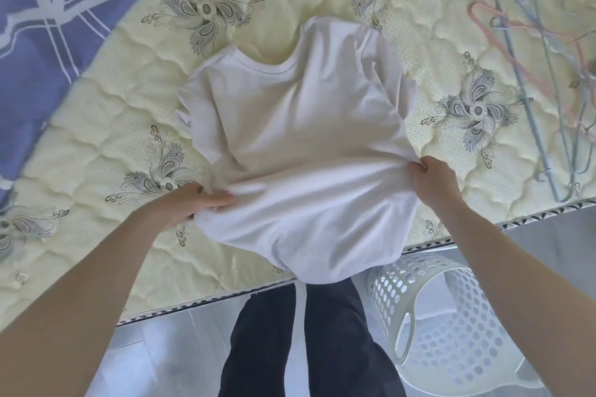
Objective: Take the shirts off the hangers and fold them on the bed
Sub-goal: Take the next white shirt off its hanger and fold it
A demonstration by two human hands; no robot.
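Bright, soft, even daylight; shadows faint. White cotton T-shirt (300, 126) near overexposed, folds washed out. Wide-angle distortion curves pale yellow quilted mattress (96, 145) at near edge. Slight overall softness; corners blurrier.

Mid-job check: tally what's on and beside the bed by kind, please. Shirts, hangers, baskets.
White fabric T-shirt: 1
Thin pink and grey-blue hangers: at least 3, tangled, so the exact count is unclear
White perforated plastic laundry basket: 1
Total: at least 5
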